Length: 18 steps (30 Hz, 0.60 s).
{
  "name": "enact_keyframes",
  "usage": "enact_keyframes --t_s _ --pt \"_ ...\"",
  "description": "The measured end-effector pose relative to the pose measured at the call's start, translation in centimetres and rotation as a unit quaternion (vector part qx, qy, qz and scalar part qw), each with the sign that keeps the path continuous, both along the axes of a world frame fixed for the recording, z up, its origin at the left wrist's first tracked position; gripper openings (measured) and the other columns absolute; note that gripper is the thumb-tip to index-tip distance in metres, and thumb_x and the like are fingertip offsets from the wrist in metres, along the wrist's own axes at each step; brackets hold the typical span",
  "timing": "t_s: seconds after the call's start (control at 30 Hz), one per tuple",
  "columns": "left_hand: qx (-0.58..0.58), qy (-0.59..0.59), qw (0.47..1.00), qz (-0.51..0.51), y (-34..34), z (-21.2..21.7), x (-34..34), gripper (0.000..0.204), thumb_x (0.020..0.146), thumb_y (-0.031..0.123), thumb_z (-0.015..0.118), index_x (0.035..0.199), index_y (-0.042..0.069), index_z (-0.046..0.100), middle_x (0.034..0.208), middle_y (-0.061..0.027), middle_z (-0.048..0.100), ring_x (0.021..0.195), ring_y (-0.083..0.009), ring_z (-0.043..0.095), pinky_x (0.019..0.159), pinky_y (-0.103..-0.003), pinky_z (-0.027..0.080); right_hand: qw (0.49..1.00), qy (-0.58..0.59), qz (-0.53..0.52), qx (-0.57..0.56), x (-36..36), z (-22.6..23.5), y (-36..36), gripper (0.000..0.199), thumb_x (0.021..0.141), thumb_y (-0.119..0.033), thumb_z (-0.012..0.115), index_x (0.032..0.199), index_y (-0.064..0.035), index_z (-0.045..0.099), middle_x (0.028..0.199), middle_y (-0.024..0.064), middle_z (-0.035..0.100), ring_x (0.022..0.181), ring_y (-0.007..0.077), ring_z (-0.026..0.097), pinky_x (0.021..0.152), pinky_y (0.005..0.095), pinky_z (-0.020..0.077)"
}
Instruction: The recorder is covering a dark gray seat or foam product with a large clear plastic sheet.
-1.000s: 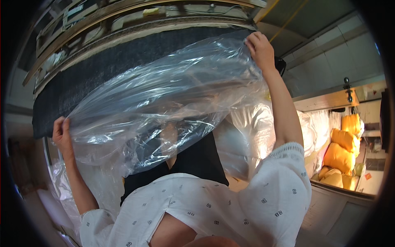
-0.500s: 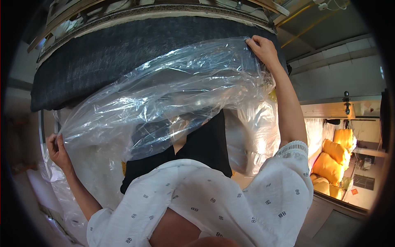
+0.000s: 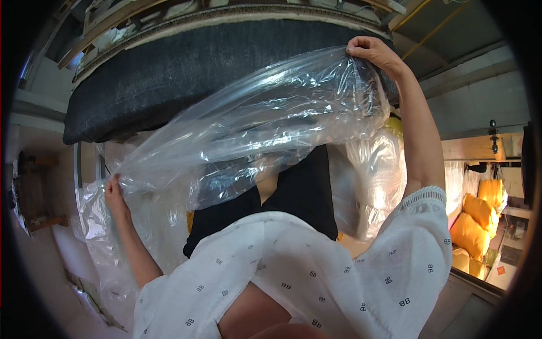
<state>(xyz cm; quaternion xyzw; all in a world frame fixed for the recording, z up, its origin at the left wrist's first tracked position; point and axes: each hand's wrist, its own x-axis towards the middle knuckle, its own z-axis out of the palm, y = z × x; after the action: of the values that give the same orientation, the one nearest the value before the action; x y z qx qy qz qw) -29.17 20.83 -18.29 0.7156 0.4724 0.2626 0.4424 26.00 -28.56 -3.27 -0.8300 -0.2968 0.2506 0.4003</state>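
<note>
Nearest, at 6 o'clock, is a white shirt [image 3: 316, 265] of thin cloth with a small dark print and lacy cuffs, above smooth black trousers [image 3: 299, 186]. Toward 9 o'clock, the left hand [image 3: 117, 198] has its grip closed, fingers and thumb gathered on one end of a plastic sheet [image 3: 271, 113]. The sheet is clear, thin and glossy, full of long creases and bright glints; it runs slantwise between the two grips, sagging over the lap, so the legs show through. Toward 1 o'clock, the right hand [image 3: 375, 53] pinches the other end between thumb and forefinger, the gap shut on the film, which hangs from the fingertips toward 6 o'clock. Farther off, from 10 to 1 o'clock, lies a desk [image 3: 186, 70] under matt black cloth with a rounded edge. Beyond it are wooden rails [image 3: 107, 34]; between 3 and 4 o'clock sit plump yellow bundles [image 3: 471, 234].
</note>
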Motion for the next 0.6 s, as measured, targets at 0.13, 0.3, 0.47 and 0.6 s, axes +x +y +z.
enact_keyframes --t_s 0.13,0.3,0.47,0.6 --pt "-0.107 -0.281 0.954 0.008 5.0 6.4 5.9 0.027 0.091 0.021 0.053 0.113 0.006 0.053 0.108 -0.0034 0.056 0.096 -0.0117 0.053 0.089 -0.028 0.041 0.923 0.185 -0.109 0.320 1.2 1.4 -0.1 0.014 0.085 -0.021 0.061 0.093 -0.0097 0.055 0.082 0.0000 0.059 0.069 0.0073 0.053 0.061 0.0209 0.0430" --pt "0.150 -0.233 0.958 0.072 10.2 11.3 16.2 0.027 0.090 0.028 0.052 0.107 0.007 0.059 0.095 -0.0012 0.058 0.087 -0.0113 0.053 0.076 -0.023 0.040 0.810 -0.357 -0.355 0.300 -0.4 0.7 6.3 0.014 0.089 -0.018 0.051 0.089 -0.0043 0.046 0.079 0.0079 0.060 0.070 0.0179 0.059 0.061 0.0319 0.0449" --pt "0.303 -0.074 0.949 -0.038 14.6 7.7 24.0 0.032 0.090 0.033 0.052 0.101 0.006 0.064 0.086 -0.0015 0.063 0.082 -0.0100 0.054 0.078 -0.024 0.041 0.835 -0.298 -0.357 0.293 4.6 -7.3 5.5 0.015 0.084 -0.016 0.057 0.091 -0.0032 0.052 0.075 0.0059 0.056 0.067 0.0169 0.054 0.068 0.0302 0.0439" --pt "0.283 -0.086 0.955 -0.027 17.2 7.4 27.1 0.034 0.086 0.039 0.055 0.100 0.009 0.066 0.087 -0.0043 0.065 0.081 -0.0134 0.058 0.077 -0.025 0.042 0.867 -0.267 -0.314 0.281 6.6 -7.1 5.4 0.021 0.077 -0.021 0.066 0.089 -0.0038 0.061 0.079 0.0062 0.056 0.071 0.0160 0.054 0.072 0.0292 0.0431"
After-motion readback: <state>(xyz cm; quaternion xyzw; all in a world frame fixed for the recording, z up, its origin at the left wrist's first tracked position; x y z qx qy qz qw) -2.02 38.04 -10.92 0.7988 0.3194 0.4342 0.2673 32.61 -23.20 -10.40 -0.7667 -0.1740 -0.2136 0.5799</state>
